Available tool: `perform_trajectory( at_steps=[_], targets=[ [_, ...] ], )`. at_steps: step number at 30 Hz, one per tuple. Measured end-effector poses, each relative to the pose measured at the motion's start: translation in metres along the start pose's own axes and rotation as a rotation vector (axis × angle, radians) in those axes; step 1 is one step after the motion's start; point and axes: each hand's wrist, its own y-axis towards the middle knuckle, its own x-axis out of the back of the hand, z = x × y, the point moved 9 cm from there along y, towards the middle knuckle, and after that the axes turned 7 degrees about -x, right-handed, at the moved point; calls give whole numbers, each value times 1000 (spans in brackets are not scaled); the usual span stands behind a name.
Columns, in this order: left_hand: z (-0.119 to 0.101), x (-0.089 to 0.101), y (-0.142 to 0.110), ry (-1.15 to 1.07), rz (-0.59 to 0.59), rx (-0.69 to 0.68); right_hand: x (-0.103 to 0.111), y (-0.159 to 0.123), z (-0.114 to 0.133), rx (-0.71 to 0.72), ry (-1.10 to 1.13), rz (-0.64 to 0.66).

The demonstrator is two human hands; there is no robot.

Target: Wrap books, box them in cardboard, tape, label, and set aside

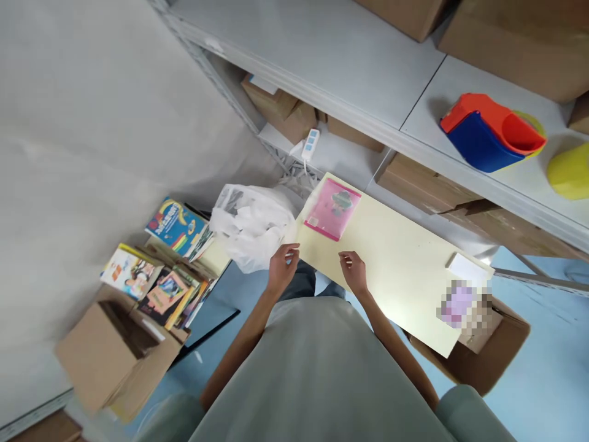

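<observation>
A pink booklet in a clear sleeve [332, 209] lies on the pale yellow table [396, 258] near its far left end. My left hand [281, 265] hovers at the table's near edge, fingers curled, beside a crumpled white plastic bag [251, 224]. My right hand [353, 271] rests at the table edge just below the booklet, fingers bent inward. Neither hand touches the booklet, and I see nothing held in either.
An open cardboard box of colourful books [156, 276] stands at the left on the blue floor. A white pad [468, 269] lies on the table's right end. Grey shelves [350, 67] behind hold cardboard boxes, a power strip [311, 142] and red-blue plastic bins [492, 132].
</observation>
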Motion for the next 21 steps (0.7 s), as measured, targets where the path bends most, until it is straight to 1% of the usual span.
perform_trajectory(
  at_steps=[4,7,10,14,16,18,19,21],
  targets=[
    [-6,41,-71,0,-130,68,-13,-35,-10,-13,33,105],
    [-4,66,-110,-11,-177,99,-24,-63,-15,-35,38,149],
    [6,81,-133,-24,-183,109,-31,-89,-15,-51,42,154],
    [23,96,-149,-49,-170,79,-37,-119,-11,-26,32,108],
    [35,108,-158,-67,-158,48,-43,-133,-8,0,7,74],
    [51,128,-171,-75,-149,9,-54,-148,-4,28,-24,42],
    [62,142,-180,-75,-153,-11,-63,-157,-2,43,-37,30],
    [91,176,-202,-73,-181,-38,-85,-177,3,71,-54,12]
  ],
)
